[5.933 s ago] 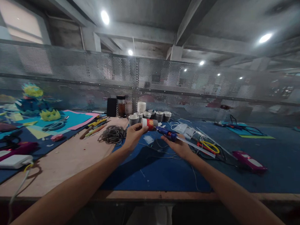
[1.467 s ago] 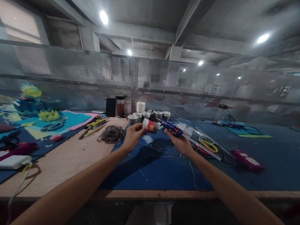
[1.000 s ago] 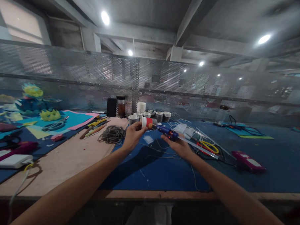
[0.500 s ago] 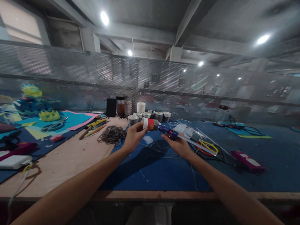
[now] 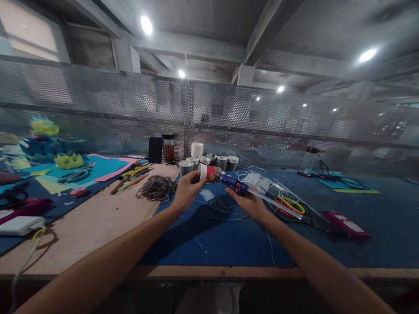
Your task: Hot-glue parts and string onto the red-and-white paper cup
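My left hand (image 5: 188,190) is closed around a red and white paper cup (image 5: 207,171), tipped on its side with its white rim to the left. My right hand (image 5: 248,201) grips a blue hot glue gun (image 5: 234,184). A long clear glue stick (image 5: 277,203) sticks out from its back toward the lower right. The gun's nozzle points at the right end of the cup; whether they touch I cannot tell. Just behind stand several grey cord-wrapped cups (image 5: 222,163) and a stack of white paper cups (image 5: 196,149).
A heap of grey cord (image 5: 157,187) lies left of my hands, by several pens and knives (image 5: 130,179). Scissors (image 5: 74,176) rest on coloured sheets. Right are a yellow cable coil (image 5: 292,205) and a purple power strip (image 5: 346,224). A perforated metal screen (image 5: 228,110) stands behind.
Hardly anything differs. Both hands keep their places, with the cup and the glue gun held as before; the glue stick behind the gun has shifted very slightly.
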The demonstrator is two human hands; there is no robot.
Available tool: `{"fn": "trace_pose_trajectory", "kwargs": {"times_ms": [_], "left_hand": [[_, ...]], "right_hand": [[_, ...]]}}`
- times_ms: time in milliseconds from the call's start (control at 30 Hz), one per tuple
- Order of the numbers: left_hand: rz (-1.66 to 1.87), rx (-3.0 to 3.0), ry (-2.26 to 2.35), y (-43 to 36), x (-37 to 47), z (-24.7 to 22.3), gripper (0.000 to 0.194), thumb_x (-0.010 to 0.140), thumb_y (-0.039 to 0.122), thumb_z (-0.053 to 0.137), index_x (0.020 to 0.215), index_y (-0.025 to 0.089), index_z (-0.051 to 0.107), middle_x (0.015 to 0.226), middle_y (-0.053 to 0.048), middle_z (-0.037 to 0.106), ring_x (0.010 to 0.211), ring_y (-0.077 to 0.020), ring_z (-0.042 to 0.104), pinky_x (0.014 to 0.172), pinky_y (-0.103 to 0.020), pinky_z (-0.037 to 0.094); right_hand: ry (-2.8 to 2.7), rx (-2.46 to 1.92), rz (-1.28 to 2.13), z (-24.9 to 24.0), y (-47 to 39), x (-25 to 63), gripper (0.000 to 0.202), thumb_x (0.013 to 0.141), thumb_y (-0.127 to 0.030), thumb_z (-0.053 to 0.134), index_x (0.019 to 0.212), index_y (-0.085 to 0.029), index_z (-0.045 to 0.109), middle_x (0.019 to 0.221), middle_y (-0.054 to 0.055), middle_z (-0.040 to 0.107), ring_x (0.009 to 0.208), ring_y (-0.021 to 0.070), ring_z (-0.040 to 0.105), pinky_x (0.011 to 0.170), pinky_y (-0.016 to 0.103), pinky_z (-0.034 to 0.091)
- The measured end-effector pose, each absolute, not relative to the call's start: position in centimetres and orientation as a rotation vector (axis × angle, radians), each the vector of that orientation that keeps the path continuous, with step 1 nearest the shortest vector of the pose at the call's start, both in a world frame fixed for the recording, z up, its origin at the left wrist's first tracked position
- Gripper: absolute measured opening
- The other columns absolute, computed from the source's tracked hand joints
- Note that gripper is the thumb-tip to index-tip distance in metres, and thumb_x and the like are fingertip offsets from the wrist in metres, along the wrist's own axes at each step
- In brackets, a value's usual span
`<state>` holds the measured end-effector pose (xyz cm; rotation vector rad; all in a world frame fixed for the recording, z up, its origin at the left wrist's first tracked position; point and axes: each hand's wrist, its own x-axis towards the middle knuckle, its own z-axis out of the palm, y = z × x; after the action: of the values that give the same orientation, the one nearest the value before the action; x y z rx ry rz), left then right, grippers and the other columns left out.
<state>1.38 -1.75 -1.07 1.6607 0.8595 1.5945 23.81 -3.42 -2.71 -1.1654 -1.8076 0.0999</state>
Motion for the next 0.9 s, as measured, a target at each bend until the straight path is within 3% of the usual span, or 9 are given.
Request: {"fn": "trace_pose_trajectory", "kwargs": {"times_ms": [900], "left_hand": [[1.59, 1.621, 0.841, -1.54, 1.27, -1.16, 0.03, 0.076, 0.039, 0.078, 0.092, 0.013, 0.074, 0.092, -0.009, 0.078, 0.087, -0.0249, 0.071, 0.081, -0.034, 0.052]], "right_hand": [[-1.831, -1.187, 0.086, -2.63, -3.78, 23.89, 0.045, 0.089, -0.06, 0.059, 0.071, -0.021, 0.072, 0.064, 0.005, 0.067, 0.06, 0.0226, 0.061, 0.06, 0.034, 0.048]]}}
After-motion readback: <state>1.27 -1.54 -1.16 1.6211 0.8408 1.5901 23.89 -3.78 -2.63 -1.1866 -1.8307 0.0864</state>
